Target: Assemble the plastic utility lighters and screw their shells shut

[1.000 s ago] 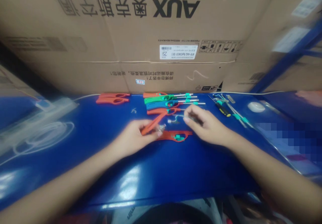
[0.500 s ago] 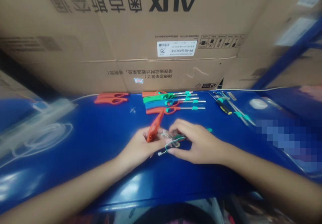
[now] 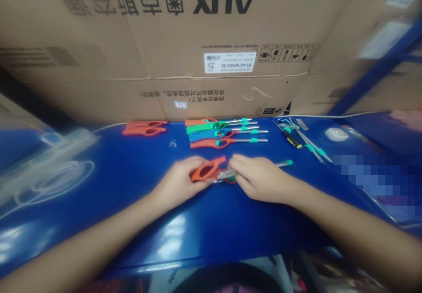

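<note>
My left hand is closed on an orange lighter casing with a trigger loop, held tilted above the table. My right hand is pinched on a clear plastic piece close to the casing's end. A metal tube with a teal tip sticks out beyond the right hand; most of its length is hidden by the fingers. Below both hands lies another orange casing with a green part, mostly covered. Behind them, several assembled lighters in orange, green and blue lie in a row.
Two orange casings lie at the back left, near a power strip and a coiled white cable. On the right are a black and yellow screwdriver, metal tubes and a white mouse. A cardboard wall stands behind.
My right hand has brought a metal tube with a wire from behind toward my left hand. The orange casing has turned from steep to flatter, and the hands are now close together.
</note>
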Motion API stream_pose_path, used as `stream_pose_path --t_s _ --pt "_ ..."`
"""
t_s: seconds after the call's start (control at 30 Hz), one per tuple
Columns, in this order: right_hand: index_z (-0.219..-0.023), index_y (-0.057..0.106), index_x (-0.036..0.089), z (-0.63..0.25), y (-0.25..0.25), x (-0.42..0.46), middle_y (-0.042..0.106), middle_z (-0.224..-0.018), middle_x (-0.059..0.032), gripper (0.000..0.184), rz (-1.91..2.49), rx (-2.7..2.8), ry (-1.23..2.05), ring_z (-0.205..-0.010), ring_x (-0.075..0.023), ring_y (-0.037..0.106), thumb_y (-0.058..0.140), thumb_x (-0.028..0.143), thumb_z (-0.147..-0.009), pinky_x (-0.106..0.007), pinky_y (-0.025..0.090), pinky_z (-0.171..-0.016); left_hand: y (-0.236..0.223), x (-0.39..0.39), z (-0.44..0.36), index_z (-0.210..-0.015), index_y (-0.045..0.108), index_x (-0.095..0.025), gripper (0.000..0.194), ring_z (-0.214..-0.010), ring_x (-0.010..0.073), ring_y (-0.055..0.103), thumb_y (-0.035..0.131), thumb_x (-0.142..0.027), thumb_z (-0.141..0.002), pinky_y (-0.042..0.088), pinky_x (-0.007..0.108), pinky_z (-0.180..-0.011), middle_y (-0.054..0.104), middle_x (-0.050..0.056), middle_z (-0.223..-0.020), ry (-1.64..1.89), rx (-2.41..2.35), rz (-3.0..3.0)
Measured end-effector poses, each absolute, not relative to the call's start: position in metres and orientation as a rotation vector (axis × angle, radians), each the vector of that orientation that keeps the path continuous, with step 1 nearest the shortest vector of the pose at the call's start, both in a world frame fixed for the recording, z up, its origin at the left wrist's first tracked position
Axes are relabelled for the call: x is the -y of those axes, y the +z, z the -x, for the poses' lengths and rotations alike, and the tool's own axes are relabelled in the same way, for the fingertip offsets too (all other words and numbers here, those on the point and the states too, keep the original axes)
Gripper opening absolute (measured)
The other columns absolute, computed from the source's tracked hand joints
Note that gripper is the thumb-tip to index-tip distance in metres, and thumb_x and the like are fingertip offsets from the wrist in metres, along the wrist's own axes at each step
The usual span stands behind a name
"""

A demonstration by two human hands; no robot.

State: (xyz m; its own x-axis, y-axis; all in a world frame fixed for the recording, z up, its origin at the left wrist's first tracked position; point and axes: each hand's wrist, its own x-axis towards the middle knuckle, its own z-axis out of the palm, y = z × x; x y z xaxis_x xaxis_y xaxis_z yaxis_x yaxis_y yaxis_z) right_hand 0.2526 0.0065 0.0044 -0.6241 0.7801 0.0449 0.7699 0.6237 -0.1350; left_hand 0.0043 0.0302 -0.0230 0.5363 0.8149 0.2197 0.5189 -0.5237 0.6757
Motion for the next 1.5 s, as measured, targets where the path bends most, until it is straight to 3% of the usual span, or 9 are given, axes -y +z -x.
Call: stream_pose_path --t_s 0.23,0.57,0.7,0.87,1.03,1.17,1.23,1.4,1.5 --pt "-0.109 0.055 0.015 -0.249 -0.003 -0.007 0.066 -0.100 -0.0092 0.019 1.333 2.829 0.026 -0.064 -0.0178 0.058 0.042 0.025 -0.098 -0.031 0.024 -0.052 -0.027 -0.029 -0.007 -0.098 0.071 -0.020 0.014 -0.079 0.0168 0.063 0.070 -0.028 -0.087 0.048 0.026 -0.073 0.070 0.002 -0.092 0.602 -1.059 -2.266" --pt "-0.116 0.058 0.017 -0.252 -0.006 -0.013 0.069 -0.115 -0.0097 0.022 1.150 2.943 0.027 -0.081 -0.0194 0.068 0.044 0.026 -0.103 -0.029 0.039 -0.059 -0.029 -0.029 -0.008 -0.110 0.070 -0.022 0.026 -0.086 0.0191 0.067 0.072 -0.027 -0.084 0.050 0.028 -0.077 0.073 0.003 -0.101 0.628 -1.113 -2.236" --pt "-0.110 0.059 0.015 -0.253 -0.006 -0.016 0.071 -0.106 -0.0094 0.018 1.183 2.938 -0.033 -0.077 -0.0191 0.066 0.045 0.018 -0.099 -0.029 0.033 -0.055 -0.028 -0.028 -0.008 -0.111 0.070 -0.022 0.027 -0.087 0.0192 0.068 0.072 -0.025 -0.083 0.050 0.029 -0.078 0.073 0.003 -0.103 0.623 -1.109 -2.235" --pt "-0.103 0.059 0.018 -0.263 0.011 -0.021 0.071 -0.086 -0.0073 0.018 1.545 2.730 -0.094 -0.070 -0.0203 0.065 0.043 0.021 -0.098 -0.029 0.030 -0.056 -0.018 -0.033 0.001 -0.103 0.070 -0.020 0.024 -0.083 0.0213 0.067 0.073 -0.029 -0.081 0.050 0.030 -0.074 0.073 0.004 -0.096 0.518 -1.188 -2.301" --pt "-0.106 0.060 0.016 -0.303 0.032 -0.042 0.072 -0.098 -0.0149 0.026 1.918 2.460 -0.246 -0.076 -0.0265 0.067 0.036 0.027 -0.100 -0.031 0.029 -0.057 0.001 -0.042 0.022 -0.112 0.071 -0.024 0.034 -0.091 0.0236 0.069 0.071 -0.026 -0.077 0.051 0.031 -0.079 0.074 0.003 -0.105 0.324 -1.224 -2.358" --pt "-0.112 0.062 0.014 -0.357 0.033 -0.073 0.072 -0.108 -0.0205 0.037 2.408 1.927 -0.172 -0.091 -0.0312 0.069 0.037 0.038 -0.100 -0.032 0.039 -0.063 0.011 -0.042 0.026 -0.113 0.070 -0.027 0.038 -0.097 0.0245 0.068 0.071 -0.028 -0.076 0.051 0.031 -0.081 0.073 0.002 -0.111 0.223 -1.253 -2.403" --pt "-0.112 0.065 0.011 -0.381 0.027 -0.086 0.072 -0.112 -0.0234 0.033 2.479 1.839 -0.153 -0.097 -0.0323 0.069 0.044 0.032 -0.097 -0.033 0.043 -0.069 0.011 -0.040 0.024 -0.113 0.070 -0.028 0.036 -0.098 0.0245 0.067 0.072 -0.031 -0.077 0.051 0.032 -0.083 0.071 0.001 -0.112 0.192 -1.245 -2.433" --pt "-0.103 0.069 0.009 -0.409 0.009 -0.105 0.073 -0.096 -0.0224 0.031 2.509 1.654 -0.118 -0.097 -0.0319 0.069 0.054 0.033 -0.092 -0.034 0.048 -0.077 0.002 -0.038 0.018 -0.123 0.065 -0.031 0.043 -0.104 0.0240 0.064 0.073 -0.039 -0.082 0.051 0.034 -0.089 0.065 0.002 -0.119 0.254 -1.167 -2.479" --pt "-0.110 0.065 0.008 -0.410 0.004 -0.108 0.070 -0.102 -0.0225 0.033 2.459 1.589 -0.108 -0.101 -0.0318 0.066 0.055 0.033 -0.090 -0.035 0.049 -0.082 -0.005 -0.038 0.018 -0.132 0.060 -0.032 0.050 -0.112 0.0239 0.062 0.072 -0.039 -0.084 0.050 0.034 -0.095 0.060 0.002 -0.127 0.315 -1.142 -2.472"
